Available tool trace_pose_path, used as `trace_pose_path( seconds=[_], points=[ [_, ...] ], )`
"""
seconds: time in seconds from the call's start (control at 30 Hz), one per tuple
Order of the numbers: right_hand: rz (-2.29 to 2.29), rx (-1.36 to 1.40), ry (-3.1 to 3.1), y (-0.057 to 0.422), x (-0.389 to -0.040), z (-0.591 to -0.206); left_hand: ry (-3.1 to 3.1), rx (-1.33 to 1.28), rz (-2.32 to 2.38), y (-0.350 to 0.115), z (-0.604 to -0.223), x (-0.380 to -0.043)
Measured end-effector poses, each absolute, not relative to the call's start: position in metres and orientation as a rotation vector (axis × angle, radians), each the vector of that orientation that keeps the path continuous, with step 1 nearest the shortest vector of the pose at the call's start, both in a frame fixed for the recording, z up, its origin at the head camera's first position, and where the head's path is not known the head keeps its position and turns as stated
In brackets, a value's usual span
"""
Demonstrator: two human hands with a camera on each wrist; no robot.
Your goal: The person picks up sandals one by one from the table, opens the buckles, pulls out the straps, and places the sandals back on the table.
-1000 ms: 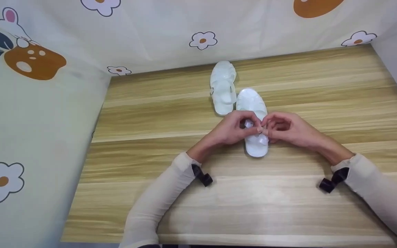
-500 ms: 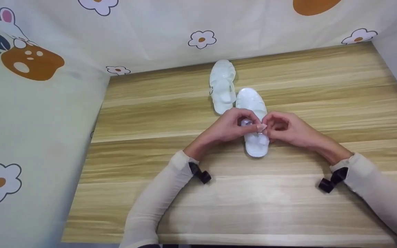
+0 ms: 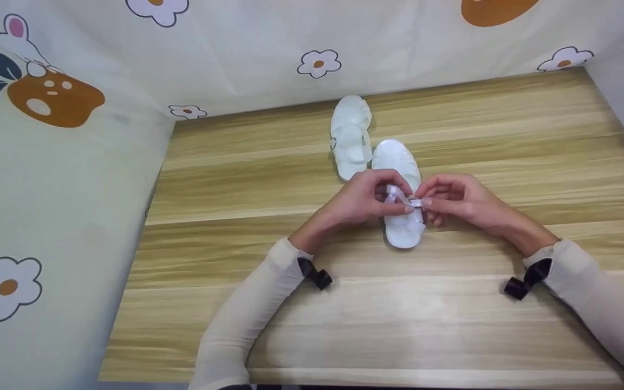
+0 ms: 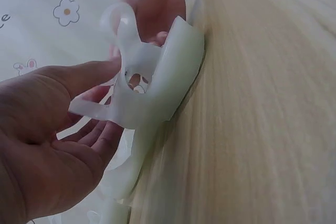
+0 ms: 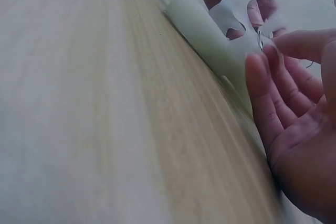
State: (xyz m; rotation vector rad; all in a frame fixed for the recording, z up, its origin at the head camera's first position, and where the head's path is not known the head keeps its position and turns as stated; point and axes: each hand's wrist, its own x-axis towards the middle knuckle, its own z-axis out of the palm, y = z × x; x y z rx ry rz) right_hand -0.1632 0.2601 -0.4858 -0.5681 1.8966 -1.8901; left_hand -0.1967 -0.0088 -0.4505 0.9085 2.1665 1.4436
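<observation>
A white jelly sandal (image 3: 403, 235) lies sole down on the table, toe pointing away from me. My left hand (image 3: 363, 197) reaches over its left side, thumb and fingertips holding the ankle strap. From the right, my right hand (image 3: 469, 206) pinches the strap end beside a small metal buckle (image 3: 416, 203). In the left wrist view, one strap end (image 4: 86, 108) passes between my left thumb and fingers. The right wrist view has the buckle (image 5: 260, 39) at my right fingertips; whether the strap is threaded through it I cannot tell.
The matching white sandal (image 3: 351, 124) stands just behind and left, almost touching the first. Wood-grain table (image 3: 377, 325) surface surrounds both. A patterned curtain (image 3: 258, 59) bounds the back and left sides, and a plain pale wall (image 3: 623, 70) the right.
My fingertips, pressed together before, have parted a little, and the buckle shows between them. The right hand has shifted slightly right with its thumb straighter. The sandals stay in place.
</observation>
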Motion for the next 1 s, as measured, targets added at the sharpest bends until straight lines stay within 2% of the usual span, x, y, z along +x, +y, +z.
trace_pose_path(
  seconds=[0.3,0.77,1.0],
  points=[
    [-1.986,-0.595,1.819,0.263,-0.163,-0.488,2.235,0.894,1.37,-0.005,-0.451,-0.194],
    [-1.823,-0.553,1.933,0.264,-0.168,-0.487,2.075,0.867,1.537,-0.005,-0.456,-0.193],
    [-1.88,-0.53,1.92,0.267,-0.167,-0.489,2.208,0.936,1.509,0.004,-0.456,-0.185]
  ],
)
